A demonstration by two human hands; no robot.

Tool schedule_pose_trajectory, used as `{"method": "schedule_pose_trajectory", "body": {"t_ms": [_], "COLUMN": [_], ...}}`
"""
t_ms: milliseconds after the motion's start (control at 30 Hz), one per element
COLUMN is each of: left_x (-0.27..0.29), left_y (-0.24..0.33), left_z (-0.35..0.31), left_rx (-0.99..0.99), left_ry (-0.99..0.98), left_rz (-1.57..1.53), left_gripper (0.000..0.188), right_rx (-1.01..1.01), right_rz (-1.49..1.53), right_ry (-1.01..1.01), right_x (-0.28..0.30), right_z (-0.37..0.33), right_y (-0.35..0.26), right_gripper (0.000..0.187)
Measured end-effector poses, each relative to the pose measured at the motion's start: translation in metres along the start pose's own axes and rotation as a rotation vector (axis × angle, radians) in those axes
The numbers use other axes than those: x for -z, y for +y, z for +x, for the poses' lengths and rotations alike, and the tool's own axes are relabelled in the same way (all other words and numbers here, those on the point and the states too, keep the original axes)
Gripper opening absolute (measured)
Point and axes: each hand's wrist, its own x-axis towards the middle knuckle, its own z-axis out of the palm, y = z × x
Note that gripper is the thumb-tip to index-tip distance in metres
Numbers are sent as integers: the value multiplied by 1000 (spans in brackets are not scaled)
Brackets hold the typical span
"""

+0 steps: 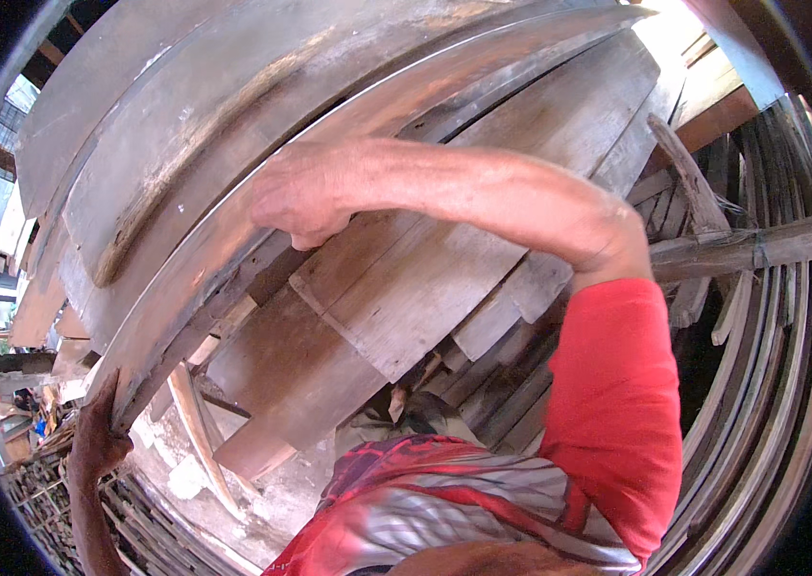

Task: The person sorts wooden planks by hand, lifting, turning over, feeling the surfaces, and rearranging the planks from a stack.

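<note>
Long grey weathered wooden plank [262, 221] lifted off the stacked boards [406, 288], not yet set down. Left hand [99, 437] clamps its lower end; right hand [296, 197] wraps its edge mid-length.

Weathered grey-brown planks [233, 163], red sleeve [617, 403].
Planks under the right hand [300, 202] show grey, streaked grain; the shirt [444, 509] below carries red with grey-white stripes.
</note>
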Motion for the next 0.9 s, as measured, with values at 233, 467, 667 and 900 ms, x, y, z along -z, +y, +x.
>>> {"method": "schedule_pose_trajectory", "body": {"t_ms": [233, 467, 667, 900], "left_x": [41, 39, 47, 65], "left_y": [5, -5, -8, -104], "left_z": [8, 20, 26, 29], "left_rx": [160, 57, 1, 194], "left_ry": [-154, -84, 2, 314], "left_rz": [-67, -9, -256, -317], "left_gripper": [103, 100, 95, 86], "right_rx": [69, -150, -117, -200], "right_rz": [107, -451, -357, -421], "right_ry": [351, 1448, 1466, 1445], "right_x": [-1, -89, -66, -26], "right_z": [0, 7, 21, 53], "right_y": [25, 29, 33, 71], "right_gripper": [29, 42, 67, 68]}}
